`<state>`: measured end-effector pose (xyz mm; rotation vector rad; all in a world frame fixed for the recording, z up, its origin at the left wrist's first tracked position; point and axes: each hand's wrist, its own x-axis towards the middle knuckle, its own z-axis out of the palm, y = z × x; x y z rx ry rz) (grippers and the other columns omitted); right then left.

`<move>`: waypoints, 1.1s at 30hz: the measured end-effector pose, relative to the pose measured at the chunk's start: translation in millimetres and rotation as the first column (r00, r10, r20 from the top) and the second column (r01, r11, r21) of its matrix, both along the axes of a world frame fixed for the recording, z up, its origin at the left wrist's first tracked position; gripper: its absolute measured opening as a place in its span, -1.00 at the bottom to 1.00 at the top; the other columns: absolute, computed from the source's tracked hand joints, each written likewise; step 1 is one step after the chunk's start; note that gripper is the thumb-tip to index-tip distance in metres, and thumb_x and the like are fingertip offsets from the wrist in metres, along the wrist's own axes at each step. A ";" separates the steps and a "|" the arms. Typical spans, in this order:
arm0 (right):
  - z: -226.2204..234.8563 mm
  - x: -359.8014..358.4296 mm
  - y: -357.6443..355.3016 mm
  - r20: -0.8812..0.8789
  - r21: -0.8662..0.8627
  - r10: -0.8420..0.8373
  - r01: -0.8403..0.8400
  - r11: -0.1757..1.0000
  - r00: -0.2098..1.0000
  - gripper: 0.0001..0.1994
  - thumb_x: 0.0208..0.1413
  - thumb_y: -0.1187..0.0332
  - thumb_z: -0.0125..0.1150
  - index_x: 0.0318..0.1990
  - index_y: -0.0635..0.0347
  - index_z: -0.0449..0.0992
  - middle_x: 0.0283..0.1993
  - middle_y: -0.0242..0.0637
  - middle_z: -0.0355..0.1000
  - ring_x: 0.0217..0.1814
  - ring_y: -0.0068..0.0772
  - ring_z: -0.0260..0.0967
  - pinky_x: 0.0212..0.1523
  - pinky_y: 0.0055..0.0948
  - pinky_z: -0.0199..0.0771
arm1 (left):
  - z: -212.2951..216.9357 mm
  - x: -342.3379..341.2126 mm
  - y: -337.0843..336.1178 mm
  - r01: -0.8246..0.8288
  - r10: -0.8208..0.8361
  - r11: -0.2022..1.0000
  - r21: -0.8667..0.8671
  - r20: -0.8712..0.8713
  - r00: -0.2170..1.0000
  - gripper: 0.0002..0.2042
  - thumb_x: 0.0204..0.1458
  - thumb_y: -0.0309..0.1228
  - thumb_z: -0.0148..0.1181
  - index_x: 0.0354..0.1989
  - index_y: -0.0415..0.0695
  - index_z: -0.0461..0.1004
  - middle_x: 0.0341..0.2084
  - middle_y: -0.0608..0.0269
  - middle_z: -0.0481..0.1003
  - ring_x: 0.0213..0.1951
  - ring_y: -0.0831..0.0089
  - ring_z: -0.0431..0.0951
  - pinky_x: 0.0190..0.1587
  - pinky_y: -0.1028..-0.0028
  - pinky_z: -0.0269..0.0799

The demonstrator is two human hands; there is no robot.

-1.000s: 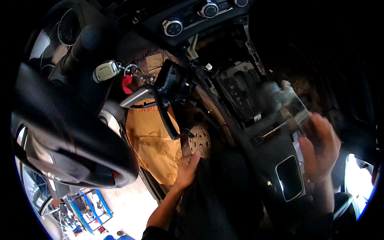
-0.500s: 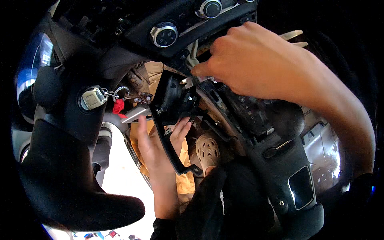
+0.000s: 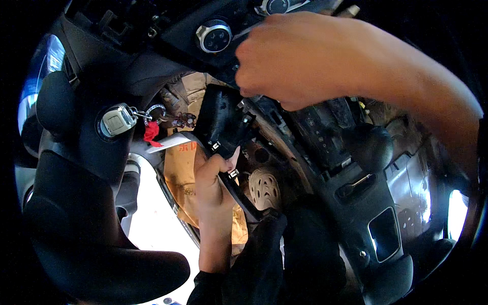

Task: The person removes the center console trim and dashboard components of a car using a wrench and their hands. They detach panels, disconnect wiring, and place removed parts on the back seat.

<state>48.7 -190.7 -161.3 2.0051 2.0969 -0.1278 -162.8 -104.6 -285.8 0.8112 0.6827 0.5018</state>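
My left hand (image 3: 209, 178) grips the edge of a black plastic trim panel (image 3: 218, 117), the thumb bent over it and the fingers partly hidden behind. The panel hangs tilted below the dashboard and has small pale metal clips along it. My right hand (image 3: 279, 63) is closed beside the lower dashboard, to the right of a round climate knob (image 3: 214, 36). Past its back stick out two pale handle ends (image 3: 346, 11) of a hand tool; its working end is hidden by the hand.
A steering wheel (image 3: 96, 223) fills the left. A key (image 3: 118, 121) with a red tag sits in the ignition. The centre console (image 3: 366, 190) with its gear knob (image 3: 373, 147) runs down the right. My clog (image 3: 264, 189) is on the footwell floor, near brown paper (image 3: 180, 175).
My left hand has gone from spread fingers to gripping the panel's edge. My right hand has shifted left and up with the tool, whose metal tip no longer shows.
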 end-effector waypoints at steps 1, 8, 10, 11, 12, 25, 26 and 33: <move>-0.3 -0.6 3.2 0.018 -0.003 0.007 -0.007 1.000 1.000 -0.74 0.00 0.52 0.25 -0.14 0.02 0.68 -0.33 -0.17 0.59 -0.14 -0.19 0.59 -0.09 -0.26 0.60 | 0.7 4.5 -3.2 -0.027 0.028 0.999 -0.034 0.017 0.999 -0.14 -0.38 -0.73 -0.18 0.36 -0.26 0.06 0.13 -0.04 0.34 0.18 0.16 0.41 0.41 0.18 0.17; -32.4 21.0 -7.6 -0.115 0.123 0.068 -0.054 0.991 0.991 -0.69 0.09 0.35 0.29 0.03 -0.05 0.62 -0.33 -0.19 0.58 -0.16 -0.21 0.57 -0.14 -0.21 0.55 | -1.3 -3.4 -0.8 0.069 -0.068 0.994 0.080 -0.009 0.998 -0.07 -0.41 -0.72 -0.20 0.41 -0.28 -0.06 0.21 -0.14 0.26 0.30 0.04 0.30 0.43 0.14 0.13; -41.2 27.7 -15.1 -0.169 0.123 0.054 -0.033 0.992 0.984 -0.65 0.11 0.31 0.30 0.09 -0.08 0.59 -0.33 -0.20 0.58 -0.18 -0.22 0.56 -0.18 -0.22 0.53 | -4.0 -8.4 -1.2 0.087 -0.087 0.989 0.116 -0.007 0.996 -0.09 -0.38 -0.71 -0.18 0.41 -0.29 -0.07 0.21 -0.14 0.25 0.29 0.05 0.32 0.37 0.21 0.21; -45.8 31.4 -17.0 -0.189 0.126 0.058 -0.035 0.991 0.980 -0.63 0.11 0.30 0.30 0.11 -0.10 0.58 -0.33 -0.20 0.58 -0.19 -0.22 0.56 -0.20 -0.22 0.51 | -5.6 -10.5 -1.8 0.093 -0.093 0.987 0.130 -0.005 0.996 -0.09 -0.37 -0.70 -0.17 0.41 -0.29 -0.07 0.21 -0.15 0.25 0.28 0.05 0.34 0.33 0.26 0.27; -49.7 36.3 -18.0 -0.209 0.130 0.058 -0.031 0.991 0.976 -0.61 0.11 0.29 0.31 0.14 -0.11 0.56 -0.32 -0.20 0.58 -0.20 -0.22 0.55 -0.22 -0.23 0.50 | -6.0 -9.4 -1.8 0.097 -0.097 0.985 0.142 -0.002 0.995 -0.10 -0.34 -0.70 -0.16 0.41 -0.29 -0.07 0.21 -0.15 0.25 0.26 0.07 0.36 0.26 0.32 0.34; -90.6 58.5 -20.4 -0.455 0.260 0.140 -0.019 0.965 0.879 -0.57 0.06 0.32 0.36 0.14 -0.01 0.56 -0.35 -0.14 0.59 -0.32 -0.15 0.53 -0.31 -0.25 0.48 | -18.9 -16.7 1.1 0.086 -0.099 0.972 0.219 0.047 0.994 -0.09 -0.34 -0.65 -0.02 0.40 -0.31 -0.06 0.14 -0.13 0.28 0.15 0.25 0.43 -0.11 0.51 0.44; -94.1 60.2 -17.3 -0.466 0.259 0.143 -0.020 0.966 0.873 -0.57 0.06 0.31 0.36 0.14 -0.02 0.57 -0.36 -0.16 0.59 -0.32 -0.16 0.53 -0.31 -0.25 0.48 | -20.3 -16.9 1.8 0.086 -0.102 0.971 0.225 0.062 0.993 -0.08 -0.35 -0.65 -0.03 0.41 -0.30 -0.07 0.16 -0.14 0.26 0.20 0.21 0.39 0.02 0.44 0.43; -53.9 22.6 -26.6 -0.009 0.376 0.172 -0.156 0.913 0.985 -0.74 0.04 0.26 0.34 -0.07 -0.05 0.66 -0.43 -0.28 0.57 -0.30 -0.25 0.58 -0.31 -0.29 0.54 | -16.1 -8.8 -18.5 0.073 -0.057 0.934 0.350 -0.056 0.997 -0.12 -0.39 -0.62 -0.12 0.36 -0.38 0.03 0.15 -0.13 0.30 0.27 0.10 0.33 0.42 0.20 0.12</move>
